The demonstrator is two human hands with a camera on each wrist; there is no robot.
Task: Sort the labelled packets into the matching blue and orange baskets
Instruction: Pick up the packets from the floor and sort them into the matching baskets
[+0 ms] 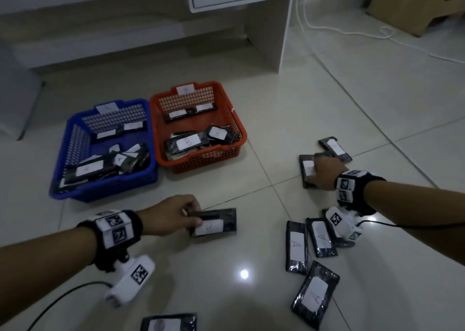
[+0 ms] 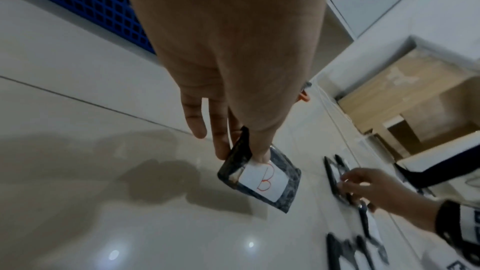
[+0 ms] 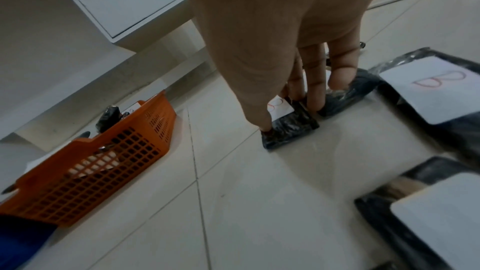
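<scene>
Packets, head view: my left hand pinches one labelled packet by its near end, above the floor; my right hand curls over another packet lying on the floor. Beyond my left fingers stand the blue basket and orange basket. Left wrist view: thumb and fingers clamp the "B" packet. Right wrist view: my fingers and thumb grip a floor packet; the orange basket lies left.
</scene>
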